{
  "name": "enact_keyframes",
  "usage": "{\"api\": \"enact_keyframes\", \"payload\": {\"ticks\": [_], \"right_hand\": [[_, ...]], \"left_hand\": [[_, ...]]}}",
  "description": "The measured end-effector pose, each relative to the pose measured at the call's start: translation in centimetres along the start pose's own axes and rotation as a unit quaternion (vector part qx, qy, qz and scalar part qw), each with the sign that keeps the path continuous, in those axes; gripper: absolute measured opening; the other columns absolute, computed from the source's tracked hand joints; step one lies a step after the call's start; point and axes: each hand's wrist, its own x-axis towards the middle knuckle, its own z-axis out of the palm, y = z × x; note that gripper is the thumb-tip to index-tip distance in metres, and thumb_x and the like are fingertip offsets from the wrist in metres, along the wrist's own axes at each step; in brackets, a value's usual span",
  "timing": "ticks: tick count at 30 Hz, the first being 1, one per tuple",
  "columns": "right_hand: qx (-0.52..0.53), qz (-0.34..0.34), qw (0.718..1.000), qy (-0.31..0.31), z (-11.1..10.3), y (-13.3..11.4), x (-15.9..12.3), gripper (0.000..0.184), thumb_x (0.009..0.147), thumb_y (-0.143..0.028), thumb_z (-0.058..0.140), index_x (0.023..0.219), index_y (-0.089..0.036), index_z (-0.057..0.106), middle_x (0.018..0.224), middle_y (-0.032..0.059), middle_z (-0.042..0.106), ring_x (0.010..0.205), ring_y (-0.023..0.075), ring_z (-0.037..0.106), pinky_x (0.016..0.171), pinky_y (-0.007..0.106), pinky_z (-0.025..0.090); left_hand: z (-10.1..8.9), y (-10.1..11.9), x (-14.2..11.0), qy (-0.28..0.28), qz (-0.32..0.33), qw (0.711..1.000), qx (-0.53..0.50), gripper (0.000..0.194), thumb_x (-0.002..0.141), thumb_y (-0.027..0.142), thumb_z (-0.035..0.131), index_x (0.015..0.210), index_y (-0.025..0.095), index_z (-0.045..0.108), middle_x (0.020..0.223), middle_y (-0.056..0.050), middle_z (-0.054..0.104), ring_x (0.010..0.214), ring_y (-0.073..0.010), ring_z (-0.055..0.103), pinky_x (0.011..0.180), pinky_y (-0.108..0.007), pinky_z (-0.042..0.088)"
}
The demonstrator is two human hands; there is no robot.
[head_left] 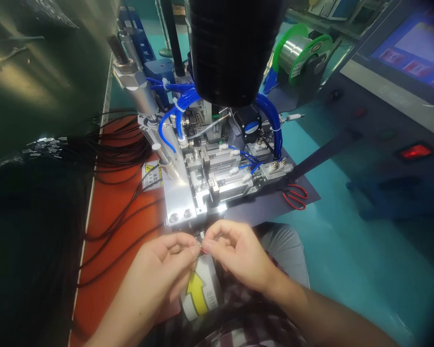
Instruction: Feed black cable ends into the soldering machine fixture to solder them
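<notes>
My left hand [164, 265] and my right hand [238, 253] meet fingertip to fingertip just in front of the machine. Both are closed in a pinch on a thin wire [203, 250], of which a reddish strand and a small pale bit show between the fingers. Its ends are hidden by the fingers. Right behind my hands stands a metal bench machine [181, 193] with clamps, pneumatic cylinders and blue air hoses [188, 100]. Below my fingers is a white label with a yellow arrow [197, 291].
Black cables [117, 226] lie across the orange mat [104, 260] at left, metal ends bunched. Red-handled snips [296, 196] rest at right. A green spool of solder wire [296, 53] stands behind. A black cylinder [235, 53] overhangs the machine. A control panel [383, 96] is at right.
</notes>
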Motion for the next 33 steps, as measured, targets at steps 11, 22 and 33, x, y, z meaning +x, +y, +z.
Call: {"api": "enact_keyframes", "payload": {"ticks": [11,22,33], "right_hand": [[0.016,0.007,1.0,0.003,-1.1,0.3,0.6,0.013,0.081,-0.02,0.062,0.071,-0.017,0.055,0.054,-0.0073,0.05,0.045,0.0064,0.044,0.045,0.019,0.034],[0.035,0.049,0.998,0.007,-0.9,1.3,1.4,0.013,0.081,-0.021,0.062,0.069,-0.017,0.057,0.048,-0.0095,0.048,0.043,0.0063,0.041,0.046,0.02,0.034],[0.014,0.047,0.999,0.009,-0.9,1.4,1.7,0.015,0.084,-0.021,0.061,0.071,-0.017,0.057,0.047,-0.0095,0.047,0.045,0.0069,0.041,0.049,0.021,0.036]], "left_hand": [[-2.6,-1.7,0.1,0.089,0.384,0.834,0.387,0.015,0.09,0.032,0.058,0.091,0.023,0.07,0.082,-0.001,0.069,0.07,-0.0139,0.066,0.063,-0.021,0.049],[-4.3,-4.2,1.4,0.089,0.492,0.637,0.587,0.036,0.095,0.014,0.039,0.123,0.025,0.059,0.091,0.0,0.06,0.063,-0.0104,0.059,0.054,-0.021,0.042],[-4.3,-3.8,1.2,0.079,0.473,0.608,0.632,0.048,0.088,0.012,0.039,0.132,0.025,0.055,0.092,-0.002,0.055,0.06,-0.0133,0.051,0.05,-0.026,0.036]]}}
